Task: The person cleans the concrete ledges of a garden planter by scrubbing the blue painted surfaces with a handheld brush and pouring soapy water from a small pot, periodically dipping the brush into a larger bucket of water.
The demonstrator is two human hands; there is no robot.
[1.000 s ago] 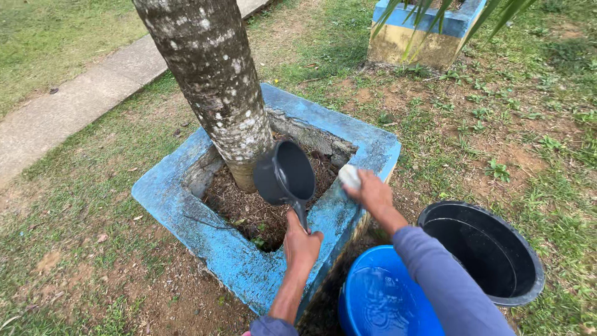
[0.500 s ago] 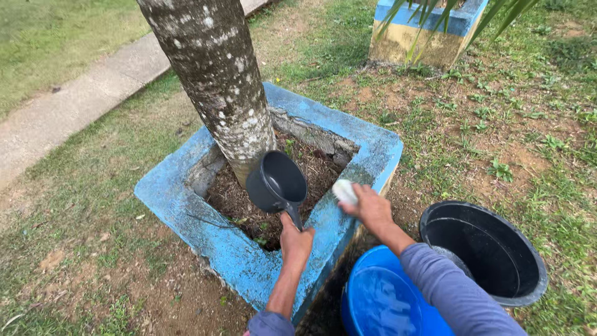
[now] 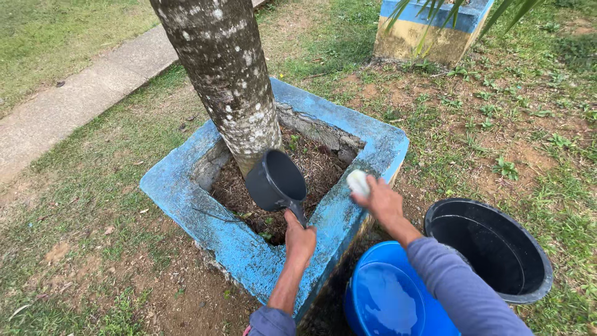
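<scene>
A dark scoop [image 3: 277, 182] is gripped by its handle in the left hand [image 3: 300, 239], tipped over the soil at twelve o'clock, while a white pad [image 3: 359, 183], clasped in the right hand's [image 3: 384, 202] fingers, is best pressed flat against the blue planter rim [image 3: 339, 214].

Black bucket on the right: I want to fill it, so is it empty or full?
Empty, as far as shown: the black bucket stands upright on the grass, its dark inside bare.
</scene>
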